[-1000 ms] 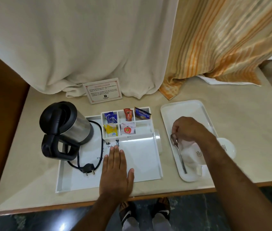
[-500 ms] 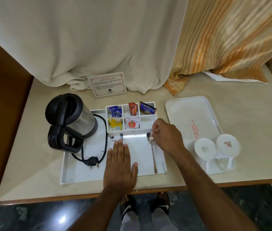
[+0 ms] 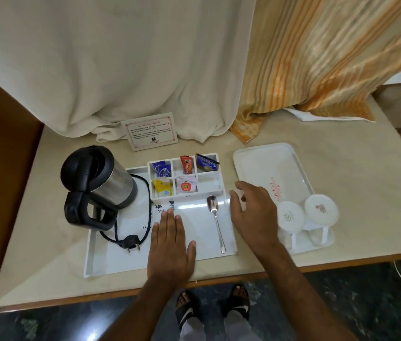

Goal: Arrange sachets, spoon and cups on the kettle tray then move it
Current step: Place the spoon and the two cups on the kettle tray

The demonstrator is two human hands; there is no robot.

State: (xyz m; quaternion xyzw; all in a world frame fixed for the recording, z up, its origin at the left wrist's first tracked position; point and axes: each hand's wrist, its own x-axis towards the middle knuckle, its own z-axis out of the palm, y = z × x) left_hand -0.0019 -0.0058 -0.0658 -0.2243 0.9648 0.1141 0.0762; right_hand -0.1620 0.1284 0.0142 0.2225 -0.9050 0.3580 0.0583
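Observation:
A white kettle tray (image 3: 101, 257) holds a black and steel kettle (image 3: 96, 183) at its left and a divided box (image 3: 210, 190) with several sachets (image 3: 186, 166) at its back. A metal spoon (image 3: 215, 222) lies flat on the tray's right part, bowl toward the box. My left hand (image 3: 170, 244) rests flat and open on the tray's front middle. My right hand (image 3: 253, 215) hovers open just right of the spoon, holding nothing. Two upturned white cups (image 3: 290, 217) (image 3: 321, 209) stand on a second white tray (image 3: 263, 163) to the right.
A printed card (image 3: 150, 131) leans against a cream curtain (image 3: 120, 70) behind the kettle tray. A striped orange curtain (image 3: 329, 57) hangs at the back right. The kettle's cord and plug (image 3: 130, 242) lie on the tray. The table's front edge (image 3: 219, 281) is close to my feet.
My right hand carried the spoon from the right tray to the kettle tray, laid it down and let go. It now moves away to the right, open. My left hand stayed put.

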